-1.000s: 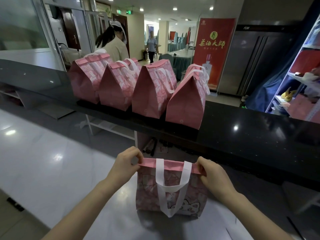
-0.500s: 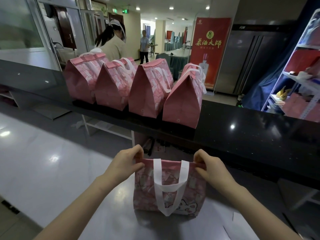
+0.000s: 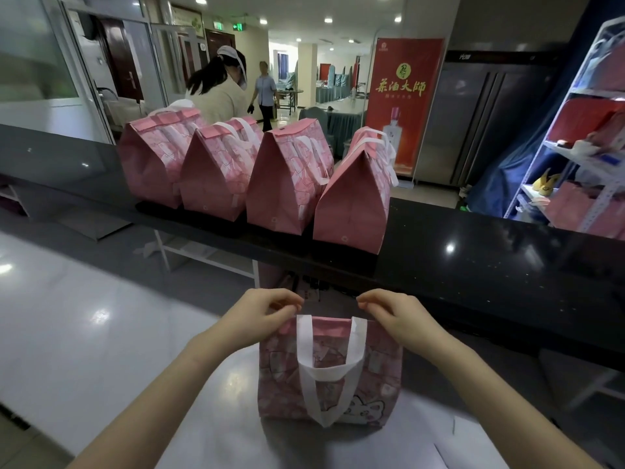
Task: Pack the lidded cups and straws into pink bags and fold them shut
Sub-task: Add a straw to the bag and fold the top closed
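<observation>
A pink bag [image 3: 329, 370] with a cartoon print stands upright on the pale desk [image 3: 101, 333] at about 6 o'clock in the view, its white handle [image 3: 333, 370] hanging in a loop down the near face. The left hand [image 3: 260, 316] is at the bag's top corner toward 9 o'clock, its fingers [image 3: 287, 301] curled and pressed together in a pinch on the folded top edge. The right hand [image 3: 399, 316] is at the opposite corner toward 3 o'clock, its fingers [image 3: 368, 303] likewise bunched and pinching the same edge. Between the two hands the plain pink top strip of the bag lies folded over, with the handle straps crossing it. What the bag holds cannot be seen. Beyond the hands, toward 12 o'clock, a raised black counter [image 3: 473, 265] runs across the view, and four closed pink bags [image 3: 280, 184] stand on it in a row, side by side and nearly touching, each with its top folded to a peak and white handles drooping to one side. Behind the row, a person in a light top [image 3: 218, 93] leans over the far side of the counter. At about 1 o'clock stands a red banner [image 3: 402, 96], and at 3 o'clock a metal shelf rack [image 3: 581, 147] holds red and pink items.
</observation>
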A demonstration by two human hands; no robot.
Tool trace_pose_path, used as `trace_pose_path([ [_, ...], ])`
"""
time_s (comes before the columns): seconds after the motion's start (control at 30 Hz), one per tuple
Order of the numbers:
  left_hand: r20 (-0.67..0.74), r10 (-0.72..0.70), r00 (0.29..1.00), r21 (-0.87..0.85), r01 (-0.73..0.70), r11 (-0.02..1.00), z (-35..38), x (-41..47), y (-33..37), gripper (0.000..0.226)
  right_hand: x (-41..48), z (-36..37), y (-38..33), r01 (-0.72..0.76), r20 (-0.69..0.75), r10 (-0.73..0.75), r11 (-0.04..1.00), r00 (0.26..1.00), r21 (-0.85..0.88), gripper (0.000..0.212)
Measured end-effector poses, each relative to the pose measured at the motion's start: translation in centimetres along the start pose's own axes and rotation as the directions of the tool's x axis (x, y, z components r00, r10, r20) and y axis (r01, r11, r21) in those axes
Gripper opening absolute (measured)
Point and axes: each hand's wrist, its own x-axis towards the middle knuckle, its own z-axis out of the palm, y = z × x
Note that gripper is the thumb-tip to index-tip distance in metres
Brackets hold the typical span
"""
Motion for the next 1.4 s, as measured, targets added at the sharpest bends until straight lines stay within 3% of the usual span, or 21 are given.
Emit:
trace_pose_path([
  [0.13,0.032,0.114,0.993,0.307,-0.118,0.944,2.2,0.6,1.6,0.034,0.7,2.0,-1.0,0.054,0.117,-0.033,0.982,0.993,-0.182,0.038],
  [0.2,-0.003,0.175,0.985,0.432,-0.157,0.888,3.0,0.8,1.8,0.024,0.9,2.7,-1.0,0.085,0.095,-0.059,0.952,0.994,-0.294,0.026],
  [0.33,-0.056,0.204,0.977,0.500,-0.149,0.853,4.4,1.0,1.8,0.018,0.7,3.6,-0.9,0.122,0.005,-0.129,0.927,0.992,-0.355,0.012],
  [0.63,-0.035,0.237,0.971,0.488,-0.191,0.852,5.0,1.0,2.4,0.017,0.7,4.7,-2.4,0.245,0.091,-0.228,0.864,0.969,-0.440,0.019],
  [0.77,-0.112,0.272,0.956,0.493,-0.184,0.850,5.2,0.7,2.4,0.017,0.5,4.3,-2.1,0.250,0.062,-0.246,0.881,0.967,-0.401,0.020],
  [0.97,-0.105,0.142,0.984,0.286,-0.107,0.952,2.0,-0.4,0.3,0.024,0.0,0.3,0.3,0.093,0.106,-0.077,0.984,0.991,-0.153,0.019],
  [1.17,-0.155,0.006,0.988,0.187,0.023,0.982,0.0,-2.4,-2.3,0.008,-1.1,-2.6,3.7,0.017,0.186,0.022,0.979,0.982,-0.202,0.022],
  [1.3,-0.252,-0.002,0.968,0.212,0.057,0.976,0.6,-3.1,-2.2,0.003,-0.5,-1.1,3.4,0.030,0.035,-0.018,0.936,0.999,-0.351,0.009],
  [1.4,-0.366,-0.025,0.930,0.268,0.131,0.954,0.8,-4.4,-2.2,0.006,0.3,0.6,2.6,0.018,-0.126,-0.063,0.944,0.990,-0.329,0.011],
])
